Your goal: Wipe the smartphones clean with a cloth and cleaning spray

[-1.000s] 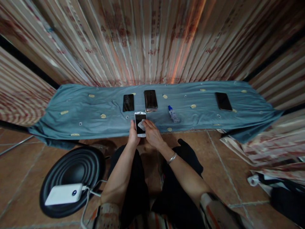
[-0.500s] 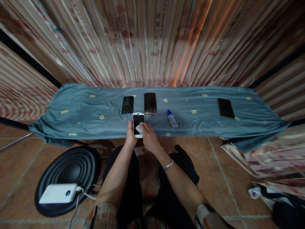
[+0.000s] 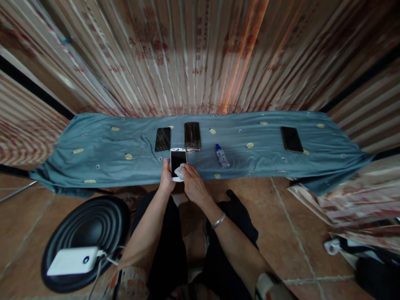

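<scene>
My left hand [image 3: 166,181] grips a white-framed phone [image 3: 178,158] with a dark screen, held upright over the near edge of a low surface draped in a teal cloth [image 3: 103,150]. With its fingers closed on a small white wipe [image 3: 179,171], my right hand [image 3: 193,184] presses it against the lower part of the phone's screen. A silver bangle sits on my right wrist.
On the cloth lie a dark phone [image 3: 163,139], a brown-cased phone [image 3: 192,136], a small clear bottle with a blue cap [image 3: 221,155] and another dark phone [image 3: 291,138] far right. A black round stool [image 3: 93,225] with a white power bank [image 3: 73,261] stands at my left. Curtains hang behind.
The wipe under my right hand has slid down the screen from its middle toward its lower end. The view has shifted slightly; the phones on the cloth have not moved.
</scene>
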Motion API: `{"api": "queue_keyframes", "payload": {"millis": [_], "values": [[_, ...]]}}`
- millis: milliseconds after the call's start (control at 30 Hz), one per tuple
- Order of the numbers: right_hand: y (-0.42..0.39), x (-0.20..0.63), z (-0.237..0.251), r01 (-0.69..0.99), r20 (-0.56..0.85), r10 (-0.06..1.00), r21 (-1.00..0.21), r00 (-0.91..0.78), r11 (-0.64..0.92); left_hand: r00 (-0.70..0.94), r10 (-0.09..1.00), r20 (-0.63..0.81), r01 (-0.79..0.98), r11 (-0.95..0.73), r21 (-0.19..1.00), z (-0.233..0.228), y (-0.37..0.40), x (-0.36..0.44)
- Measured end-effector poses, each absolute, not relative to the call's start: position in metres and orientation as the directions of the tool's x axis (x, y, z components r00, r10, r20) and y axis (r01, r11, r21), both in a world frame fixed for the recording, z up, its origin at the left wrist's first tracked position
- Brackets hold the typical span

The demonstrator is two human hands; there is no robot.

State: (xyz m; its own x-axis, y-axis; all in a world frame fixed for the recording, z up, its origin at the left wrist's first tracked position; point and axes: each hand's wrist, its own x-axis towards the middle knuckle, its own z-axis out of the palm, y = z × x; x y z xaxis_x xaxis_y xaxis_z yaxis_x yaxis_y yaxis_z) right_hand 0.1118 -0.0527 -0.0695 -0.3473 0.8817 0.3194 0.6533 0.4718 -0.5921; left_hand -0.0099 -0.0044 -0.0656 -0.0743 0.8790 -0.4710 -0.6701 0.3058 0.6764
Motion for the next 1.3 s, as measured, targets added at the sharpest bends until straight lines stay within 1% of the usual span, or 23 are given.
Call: {"api": "queue_keyframes", "payload": {"millis": [100,233,333,533,667,900,967,1133,1233,1300], "values": [[-0.043,0.106,-0.068,0.68,0.321,0.891,-0.577,-0.32,0.452,-0.079,0.88,-0.469,-0.686,0.294,0.666,-0.062,-0.007,-0.008],[-0.035,0.1,-0.068,0.689,0.339,0.891,-0.568,-0.303,0.45,-0.045,0.875,-0.482,-0.705,0.314,0.636,-0.055,-0.01,-0.006],[-0.041,0.099,-0.069,0.694,0.342,0.884,-0.551,-0.317,0.463,-0.055,0.856,-0.515,-0.709,0.329,0.623,-0.053,-0.012,-0.006],[-0.058,0.103,-0.068,0.693,0.343,0.867,-0.523,-0.362,0.496,-0.05,0.852,-0.521,-0.703,0.341,0.625,-0.056,-0.011,-0.009],[-0.05,0.099,-0.067,0.693,0.339,0.875,-0.537,-0.346,0.482,-0.043,0.841,-0.539,-0.688,0.366,0.626,-0.06,-0.011,-0.009],[-0.033,0.086,-0.059,0.73,0.287,0.909,-0.543,-0.301,0.414,-0.062,0.86,-0.506,-0.691,0.329,0.643,-0.071,-0.01,-0.012],[-0.037,0.085,-0.059,0.731,0.285,0.907,-0.54,-0.308,0.418,-0.034,0.865,-0.501,-0.701,0.336,0.629,-0.072,-0.012,-0.013],[-0.054,0.086,-0.061,0.692,0.294,0.88,-0.543,-0.374,0.476,0.095,0.866,-0.49,-0.703,0.407,0.583,-0.071,-0.016,-0.015],[-0.056,0.087,-0.061,0.67,0.316,0.867,-0.551,-0.385,0.498,0.128,0.865,-0.486,-0.699,0.426,0.575,-0.072,-0.016,-0.014],[-0.052,0.086,-0.062,0.662,0.332,0.865,-0.556,-0.377,0.502,0.123,0.874,-0.47,-0.693,0.415,0.59,-0.074,-0.016,-0.012]]}}
